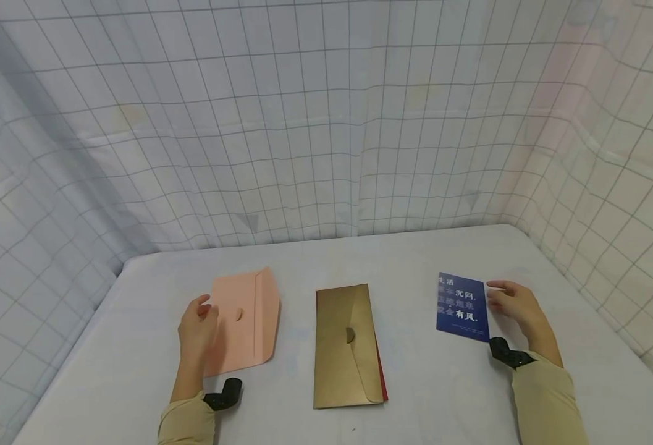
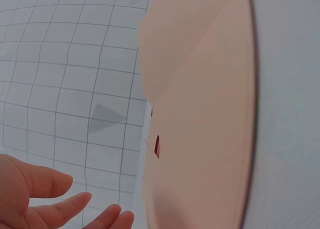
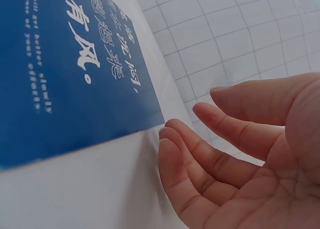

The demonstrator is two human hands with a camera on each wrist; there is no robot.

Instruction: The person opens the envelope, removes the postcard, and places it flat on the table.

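A pink envelope (image 1: pixel 237 327) lies on the left side of the table, its flap open to the right and a small slit in its body. Over its left edge hovers my left hand (image 1: pixel 195 330), fingers loosely bent and holding nothing. In the left wrist view, that hand (image 2: pixel 45 199) is apart from the envelope (image 2: pixel 200 114). On the right lies a blue card (image 1: pixel 462 307) with white lettering. Just beside the card's right edge is my right hand (image 1: pixel 521 309). Its fingertips (image 3: pixel 172 149) are close to the card's corner in the right wrist view, with nothing pinched between thumb and fingers.
A gold envelope (image 1: pixel 343 352) with a round tab lies mid-table, and a red edge (image 1: pixel 383 377) shows from beneath it. White cloth covers the table (image 1: pixel 415 395). Grid-patterned curtains (image 1: pixel 315 123) stand behind and at both sides.
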